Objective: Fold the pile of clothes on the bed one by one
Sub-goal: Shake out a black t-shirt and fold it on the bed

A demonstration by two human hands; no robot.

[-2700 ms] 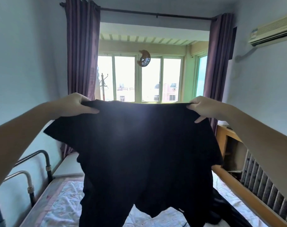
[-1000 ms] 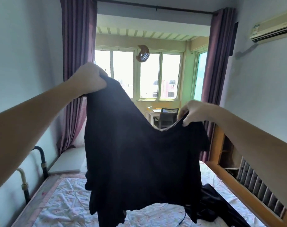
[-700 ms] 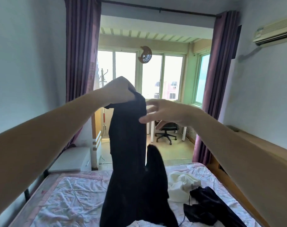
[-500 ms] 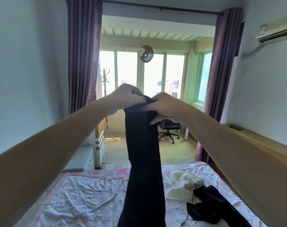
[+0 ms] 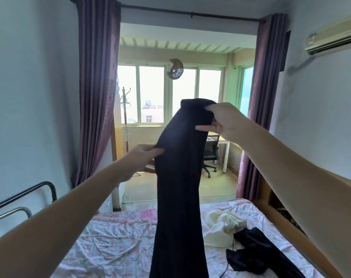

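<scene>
A black garment point(image 5: 178, 177), doubled lengthwise into a long narrow strip, hangs in the air over the bed point(image 5: 110, 247). My right hand point(image 5: 224, 121) grips its top end, thumb under the cloth and fingers over it. My left hand point(image 5: 144, 159) pinches the strip's left edge lower down, about a hand's length below the top. On the floral sheet to the right lie a crumpled cream garment point(image 5: 224, 223) and a black garment point(image 5: 255, 255) with a thin cord.
A metal rail point(image 5: 30, 194) runs along the bed's left side, a wooden side board point(image 5: 291, 233) along the right. Beyond the bed's foot are purple curtains point(image 5: 96, 97), a coat stand point(image 5: 125, 117), a desk and an office chair point(image 5: 209, 155).
The garment went from spread wide between both hands to doubled into a narrow strip. My right hand took the top end; my left hand slid down the left edge.
</scene>
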